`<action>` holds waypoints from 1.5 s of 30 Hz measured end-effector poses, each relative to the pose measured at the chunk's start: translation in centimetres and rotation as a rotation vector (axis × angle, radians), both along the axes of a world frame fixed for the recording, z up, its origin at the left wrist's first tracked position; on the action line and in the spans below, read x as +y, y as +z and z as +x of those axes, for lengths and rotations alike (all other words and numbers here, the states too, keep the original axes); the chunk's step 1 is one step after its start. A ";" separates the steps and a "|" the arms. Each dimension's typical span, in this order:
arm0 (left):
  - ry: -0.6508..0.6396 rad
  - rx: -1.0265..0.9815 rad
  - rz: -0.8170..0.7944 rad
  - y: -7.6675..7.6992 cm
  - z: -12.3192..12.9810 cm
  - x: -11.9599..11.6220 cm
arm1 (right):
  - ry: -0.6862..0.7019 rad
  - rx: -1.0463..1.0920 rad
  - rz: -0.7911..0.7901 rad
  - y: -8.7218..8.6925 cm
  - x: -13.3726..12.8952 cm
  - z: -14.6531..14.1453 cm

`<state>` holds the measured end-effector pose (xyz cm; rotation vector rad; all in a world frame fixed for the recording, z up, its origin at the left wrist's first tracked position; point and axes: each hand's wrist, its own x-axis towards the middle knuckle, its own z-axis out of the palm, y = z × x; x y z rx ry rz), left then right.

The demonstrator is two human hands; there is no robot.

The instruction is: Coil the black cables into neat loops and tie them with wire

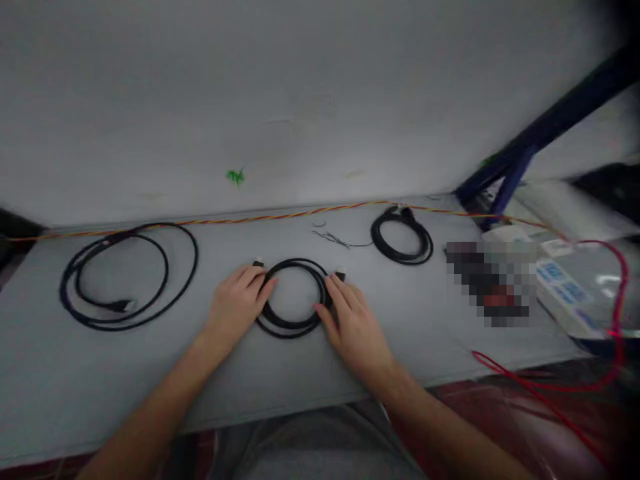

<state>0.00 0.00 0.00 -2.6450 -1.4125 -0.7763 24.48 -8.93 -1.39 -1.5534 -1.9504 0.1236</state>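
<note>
The black cable coil point(291, 325), on the counter point(240, 393) left of the rear coil point(400, 258), should handle as light and springy; grasp opposite sides, where left hand point(239, 295) and right hand point(359, 325) have fingers curled around it.

Pale wall point(180, 87) behind grey table point(90, 380)

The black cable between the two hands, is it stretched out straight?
No, the black cable lies in a round coil, with the left hand and right hand at its opposite sides.
</note>
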 end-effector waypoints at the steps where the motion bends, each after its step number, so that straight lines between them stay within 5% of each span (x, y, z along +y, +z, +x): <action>1: -0.036 -0.027 -0.073 0.1 -0.4 0.0 | 0.012 0.008 -0.005 -0.1 0.2 0.2; 5: -0.140 -0.035 -0.218 0.8 -1.9 -0.7 | 0.033 0.037 -0.027 -0.3 0.8 0.8; 9: -0.206 0.052 -0.127 1.5 -2.4 -2.6 | 0.019 0.051 -0.019 -0.2 1.2 0.8; 14: -0.462 0.007 -0.105 1.1 -1.8 -3.9 | 0.033 0.011 -0.002 -0.1 1.7 1.1; 20: -0.414 -0.199 -0.396 1.4 -0.7 -2.8 | 0.272 -0.101 -0.007 0.4 1.7 2.6; 27: -0.539 -0.214 -0.588 1.6 -1.0 -2.6 | 0.501 -0.128 -0.005 0.5 2.2 3.0; 31: -0.528 -0.214 -0.704 2.5 -0.9 -4.3 | 0.734 0.001 -0.185 1.2 1.7 3.2; 36: -0.393 -0.246 -0.651 2.0 0.4 -5.8 | 0.798 0.135 -0.441 3.3 1.4 2.7; 40: -0.280 -0.194 -0.395 0.4 1.4 -5.6 | 0.825 0.095 -0.456 3.7 1.8 2.2; 45: -0.263 -0.032 -0.445 1.2 3.2 -3.7 | 0.853 0.010 -0.410 3.0 2.0 2.0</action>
